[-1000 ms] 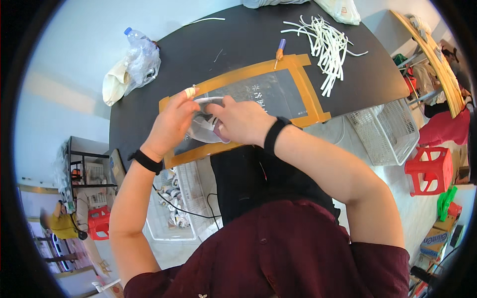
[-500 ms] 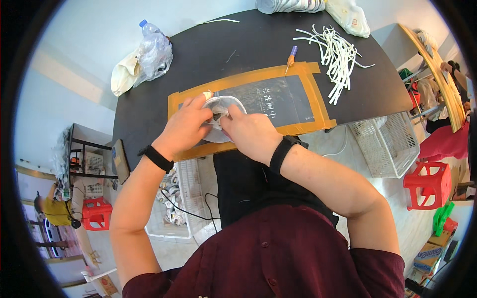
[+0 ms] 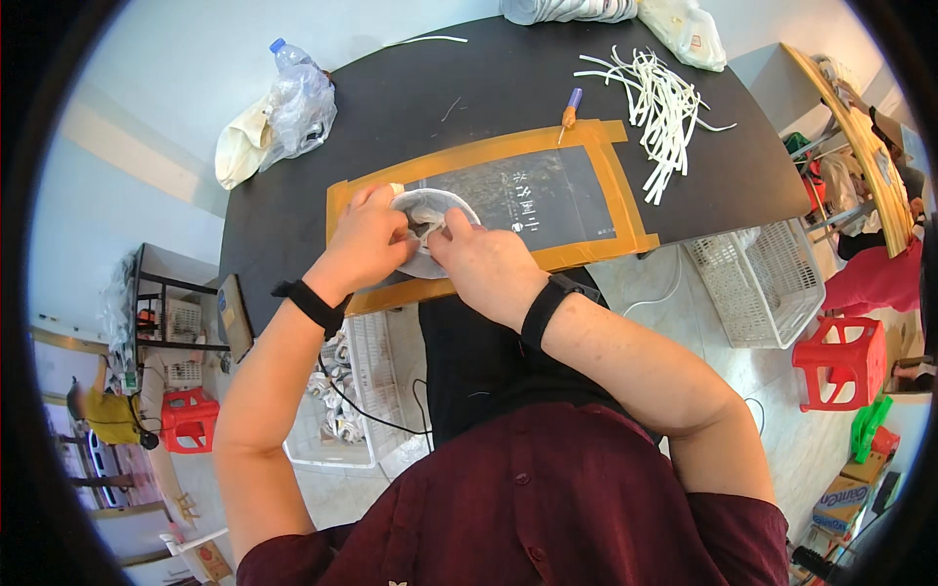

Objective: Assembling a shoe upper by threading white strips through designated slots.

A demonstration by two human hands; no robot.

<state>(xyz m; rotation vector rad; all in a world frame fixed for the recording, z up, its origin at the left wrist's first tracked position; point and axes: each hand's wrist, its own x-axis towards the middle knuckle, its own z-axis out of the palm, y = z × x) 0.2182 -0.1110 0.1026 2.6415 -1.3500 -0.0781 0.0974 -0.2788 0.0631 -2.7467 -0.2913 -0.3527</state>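
Observation:
My left hand (image 3: 366, 239) and my right hand (image 3: 486, 264) both grip a small round white piece (image 3: 428, 212), like a cap or cup lined with crumpled whitish material. They hold it over the left end of a dark mat (image 3: 547, 195) bordered with brown tape, which lies on the black table (image 3: 489, 88). My fingers cover most of the piece's lower rim. Both wrists wear black bands.
A pile of white strips (image 3: 657, 93) lies at the back right, an orange-handled tool (image 3: 570, 106) beside the mat's far edge. A crushed clear bottle (image 3: 298, 93) on a cloth sits back left. White baskets (image 3: 757, 283) and red stools (image 3: 845, 361) stand on the floor.
The view has shifted and the table sits slightly lower in the frame. My hands stay together on the white piece, my fingers working deeper into its middle.

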